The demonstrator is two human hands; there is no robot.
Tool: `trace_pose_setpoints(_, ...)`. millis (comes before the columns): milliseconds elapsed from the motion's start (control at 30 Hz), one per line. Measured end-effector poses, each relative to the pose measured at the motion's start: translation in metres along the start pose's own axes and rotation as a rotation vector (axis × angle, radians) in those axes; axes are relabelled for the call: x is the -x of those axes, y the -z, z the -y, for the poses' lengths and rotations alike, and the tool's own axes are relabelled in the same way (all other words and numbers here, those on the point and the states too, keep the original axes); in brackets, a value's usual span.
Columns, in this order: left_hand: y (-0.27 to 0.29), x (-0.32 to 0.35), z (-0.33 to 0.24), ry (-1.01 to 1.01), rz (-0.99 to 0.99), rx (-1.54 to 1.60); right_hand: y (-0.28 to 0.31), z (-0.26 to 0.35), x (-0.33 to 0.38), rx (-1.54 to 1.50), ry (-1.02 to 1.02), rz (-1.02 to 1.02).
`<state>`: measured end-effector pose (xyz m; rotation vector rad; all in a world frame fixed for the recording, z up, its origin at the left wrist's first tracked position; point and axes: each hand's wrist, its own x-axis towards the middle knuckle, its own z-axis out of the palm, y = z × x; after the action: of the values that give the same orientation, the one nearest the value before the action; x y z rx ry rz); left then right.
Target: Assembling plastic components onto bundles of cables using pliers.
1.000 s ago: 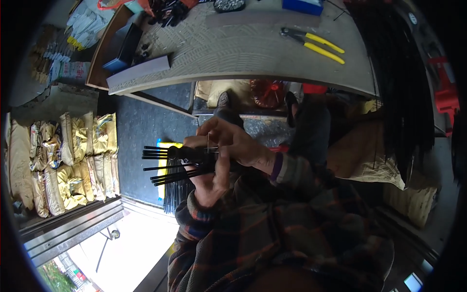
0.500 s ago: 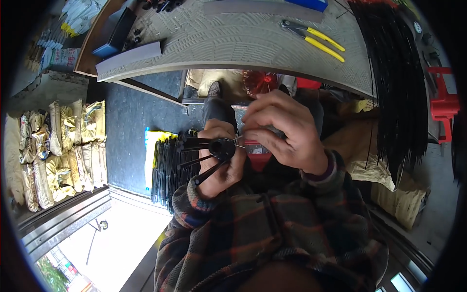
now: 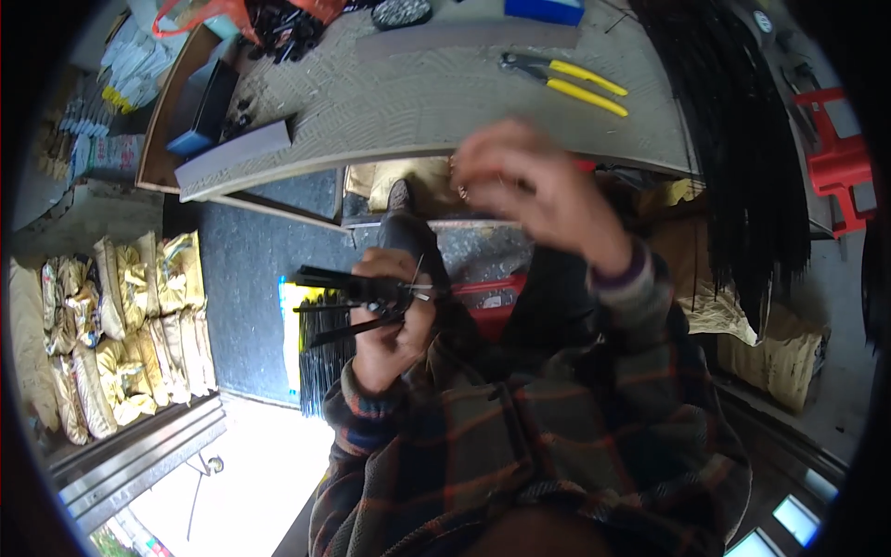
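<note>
My left hand is closed around a black hub with several thin black rods fanning out to the left. A thin silver wire sticks out of the hub on its right side. Up and to the right, apart from the hub, my right hand is raised near the table's front edge. Motion smears its fingers, so I cannot make out whether they hold anything. On the table beyond it lie cutting pliers with yellow handles.
The grey worktable bears a blue box, a metal strip and small black parts. Long black rods hang over its right end. A red stool stands far right. Wrapped bundles lie left; more rods stand nearer.
My right hand has come away from the wire at the hub and moved up. My left hand has tilted the hub and shifted slightly left and down. The view has shifted a little.
</note>
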<state>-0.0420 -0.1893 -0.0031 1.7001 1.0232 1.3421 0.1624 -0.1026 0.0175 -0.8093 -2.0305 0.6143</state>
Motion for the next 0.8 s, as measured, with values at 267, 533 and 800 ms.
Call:
trace_pose_setpoints(267, 0.013, -0.006, 0.001, 0.012, 0.11, -0.046, 0.074, -0.109, -0.005, 1.028, -0.181, -0.074)
trace_pose_setpoints(533, 0.013, -0.005, 0.006, -0.011, 0.08, 0.082, 0.063, -0.057, -0.008, -0.026, -0.5, -0.241)
trace_pose_setpoints(800, 0.023, 0.005, 0.007, -0.053, 0.004, 0.116, 0.019, 0.06, -0.016, 1.049, 0.389, 0.192)
